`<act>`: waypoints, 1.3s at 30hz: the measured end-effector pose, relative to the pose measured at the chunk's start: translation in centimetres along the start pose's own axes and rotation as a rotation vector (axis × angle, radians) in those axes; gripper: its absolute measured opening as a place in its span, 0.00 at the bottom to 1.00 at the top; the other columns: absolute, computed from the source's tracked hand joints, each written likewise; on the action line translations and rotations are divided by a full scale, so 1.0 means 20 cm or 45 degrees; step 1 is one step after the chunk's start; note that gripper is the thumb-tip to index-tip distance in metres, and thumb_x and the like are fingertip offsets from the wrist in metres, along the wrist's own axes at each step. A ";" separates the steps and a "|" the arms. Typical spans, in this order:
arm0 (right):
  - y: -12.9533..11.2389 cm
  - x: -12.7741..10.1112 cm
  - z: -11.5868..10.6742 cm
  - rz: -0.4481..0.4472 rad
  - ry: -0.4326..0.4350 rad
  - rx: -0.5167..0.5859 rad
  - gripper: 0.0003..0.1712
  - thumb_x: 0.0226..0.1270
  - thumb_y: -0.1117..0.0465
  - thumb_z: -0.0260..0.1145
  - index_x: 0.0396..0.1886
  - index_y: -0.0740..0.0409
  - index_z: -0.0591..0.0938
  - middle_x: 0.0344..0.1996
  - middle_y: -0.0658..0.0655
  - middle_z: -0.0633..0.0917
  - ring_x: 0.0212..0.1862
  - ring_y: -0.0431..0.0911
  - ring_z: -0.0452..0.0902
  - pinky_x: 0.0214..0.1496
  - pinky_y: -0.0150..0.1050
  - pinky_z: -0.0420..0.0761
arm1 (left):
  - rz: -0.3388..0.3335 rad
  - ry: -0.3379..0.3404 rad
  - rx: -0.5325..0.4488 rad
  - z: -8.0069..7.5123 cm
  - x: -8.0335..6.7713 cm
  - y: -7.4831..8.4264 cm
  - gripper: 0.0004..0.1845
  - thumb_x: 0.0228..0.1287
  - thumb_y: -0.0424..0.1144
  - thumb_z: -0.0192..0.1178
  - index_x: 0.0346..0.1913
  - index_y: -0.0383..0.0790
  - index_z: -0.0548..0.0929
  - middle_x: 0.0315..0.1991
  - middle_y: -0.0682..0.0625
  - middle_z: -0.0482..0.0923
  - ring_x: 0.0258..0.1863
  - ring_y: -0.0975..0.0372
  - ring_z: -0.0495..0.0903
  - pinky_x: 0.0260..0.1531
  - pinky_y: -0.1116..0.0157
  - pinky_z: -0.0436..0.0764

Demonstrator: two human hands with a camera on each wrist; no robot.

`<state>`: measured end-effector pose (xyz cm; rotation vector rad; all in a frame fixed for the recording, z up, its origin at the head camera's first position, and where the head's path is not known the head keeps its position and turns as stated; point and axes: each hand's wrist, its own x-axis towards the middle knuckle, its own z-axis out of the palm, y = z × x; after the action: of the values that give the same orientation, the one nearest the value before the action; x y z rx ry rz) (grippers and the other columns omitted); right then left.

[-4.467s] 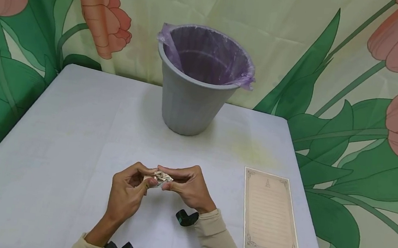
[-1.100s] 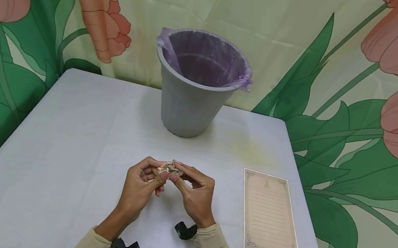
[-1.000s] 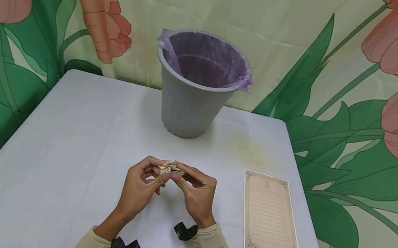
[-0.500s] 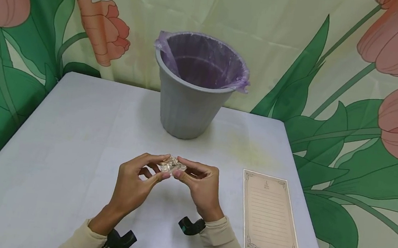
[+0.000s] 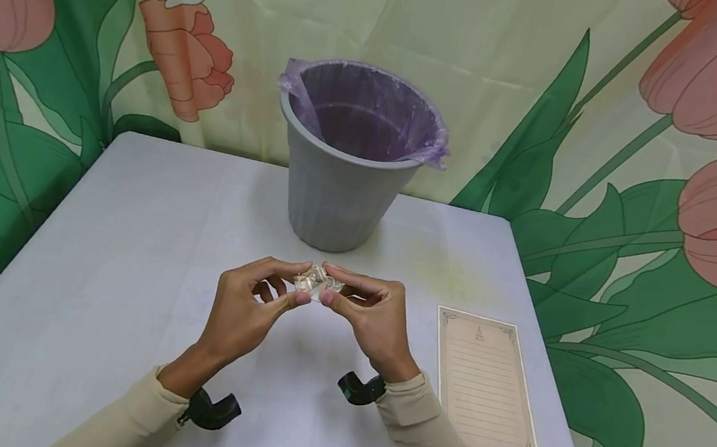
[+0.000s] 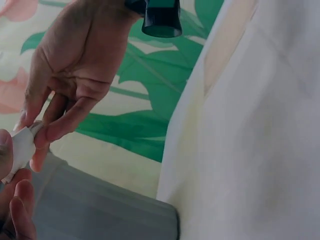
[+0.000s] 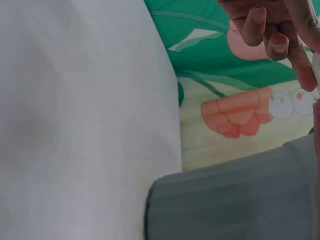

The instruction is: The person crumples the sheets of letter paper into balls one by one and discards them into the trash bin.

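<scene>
Between both hands, above the middle of the white table (image 5: pixel 125 285), is a small crumpled piece of paper (image 5: pixel 310 279), tan and whitish. My left hand (image 5: pixel 245 308) pinches its left side between thumb and fingers. On the right side my right hand (image 5: pixel 374 317) does the same, its thumb close to the left one. In the left wrist view the paper (image 6: pixel 22 149) shows a white face between the two hands. At the right edge of the right wrist view only a sliver of the paper (image 7: pixel 316 70) shows.
Behind the hands stands a grey bin (image 5: pixel 343 199) with a purple bag (image 5: pixel 370 118) lining it. A lined sheet of letter paper (image 5: pixel 489 386) with an ornate border lies flat at the table's right side. A printed floral cloth (image 5: pixel 518 50) hangs behind.
Both hands have moved up in the view, towards the bin, with the crumpled paper between them. Their grip on it has shifted, and the paper has changed shape. The letter sheet and bin stay put.
</scene>
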<state>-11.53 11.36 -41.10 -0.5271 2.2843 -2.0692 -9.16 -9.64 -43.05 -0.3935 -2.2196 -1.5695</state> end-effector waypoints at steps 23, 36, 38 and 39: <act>-0.15 0.18 -0.11 -0.055 0.016 0.025 0.20 0.62 0.70 0.79 0.55 0.62 0.91 0.46 0.63 0.93 0.40 0.46 0.90 0.51 0.46 0.92 | 0.107 -0.154 0.139 -0.07 0.30 0.12 0.22 0.58 0.44 0.82 0.56 0.49 0.92 0.43 0.57 0.93 0.31 0.67 0.83 0.28 0.68 0.81; -0.32 0.32 -0.16 -0.079 0.035 0.023 0.21 0.63 0.71 0.78 0.56 0.63 0.90 0.42 0.55 0.93 0.38 0.46 0.90 0.48 0.42 0.92 | 0.145 -0.136 0.203 -0.11 0.51 0.23 0.22 0.58 0.46 0.82 0.55 0.51 0.93 0.42 0.55 0.90 0.42 0.63 0.74 0.31 0.67 0.79; -0.34 0.35 -0.17 -0.072 0.035 0.034 0.20 0.64 0.71 0.78 0.57 0.63 0.90 0.43 0.56 0.93 0.38 0.46 0.90 0.49 0.43 0.92 | 0.151 -0.135 0.209 -0.11 0.55 0.24 0.22 0.58 0.47 0.82 0.56 0.51 0.93 0.43 0.54 0.90 0.42 0.62 0.74 0.33 0.65 0.78; -0.36 0.36 -0.17 -0.071 0.033 0.031 0.21 0.64 0.71 0.78 0.57 0.63 0.90 0.44 0.56 0.93 0.39 0.46 0.90 0.50 0.43 0.92 | 0.152 -0.136 0.211 -0.12 0.56 0.25 0.22 0.57 0.47 0.82 0.56 0.51 0.93 0.43 0.53 0.90 0.42 0.62 0.74 0.34 0.64 0.77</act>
<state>-17.47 12.29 -32.22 -0.5727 2.2812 -2.1388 -16.48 -10.12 -32.93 -0.5608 -2.3381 -1.3212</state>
